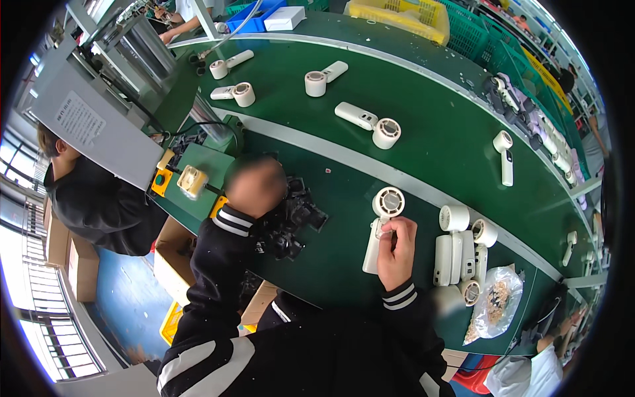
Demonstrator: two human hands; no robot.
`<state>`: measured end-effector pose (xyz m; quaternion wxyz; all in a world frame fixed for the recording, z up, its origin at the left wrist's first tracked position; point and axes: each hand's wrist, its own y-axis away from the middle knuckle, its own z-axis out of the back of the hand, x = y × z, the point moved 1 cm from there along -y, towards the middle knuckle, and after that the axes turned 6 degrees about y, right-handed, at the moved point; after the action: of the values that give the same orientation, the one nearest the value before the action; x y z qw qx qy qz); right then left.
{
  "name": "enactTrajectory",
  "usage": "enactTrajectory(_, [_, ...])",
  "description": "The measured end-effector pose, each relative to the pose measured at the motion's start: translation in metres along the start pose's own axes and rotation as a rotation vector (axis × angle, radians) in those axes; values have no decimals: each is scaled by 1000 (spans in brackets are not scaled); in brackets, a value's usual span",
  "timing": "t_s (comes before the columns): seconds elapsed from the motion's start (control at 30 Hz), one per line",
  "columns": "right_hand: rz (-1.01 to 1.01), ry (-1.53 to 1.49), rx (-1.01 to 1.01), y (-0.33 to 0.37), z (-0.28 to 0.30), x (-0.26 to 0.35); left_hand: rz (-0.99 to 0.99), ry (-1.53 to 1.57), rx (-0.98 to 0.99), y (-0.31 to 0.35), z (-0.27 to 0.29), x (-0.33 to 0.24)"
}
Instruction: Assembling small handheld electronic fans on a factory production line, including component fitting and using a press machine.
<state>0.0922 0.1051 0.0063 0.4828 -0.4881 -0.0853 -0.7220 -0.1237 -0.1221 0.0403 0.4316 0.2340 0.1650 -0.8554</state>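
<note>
On the green bench in front of me lies a white handheld fan (371,255), its round head pointing away and its handle toward me. My right hand (398,255) is over the fan's neck, thumb and forefinger pinched together; what is between the fingertips is too small to make out. My left hand (256,185) is a blur beside a heap of small black parts (297,215), and its fingers cannot be read. Close to it stands a press with a green plate and a cream block-shaped fixture (192,181).
Several white fans (447,258) stand bunched at my right, beside a clear bag of small tan pieces (497,301). Beyond a pale rail (324,153), more fans (385,133) lie spread over a green belt. A grey machine panel (89,122) rises at left, near a seated person (99,202).
</note>
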Motion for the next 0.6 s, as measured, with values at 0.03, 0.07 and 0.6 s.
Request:
enactTrajectory(0.03, [-36, -22, 40, 1, 2, -2, 8, 53, 8, 0, 0, 0])
enactTrajectory(0.07, [-46, -44, 48, 0, 3, -2, 0, 52, 4, 0, -1, 3])
enactTrajectory(0.6, [-44, -121, -15, -14, 29, -3, -166, 387, -149, -1, 12, -34])
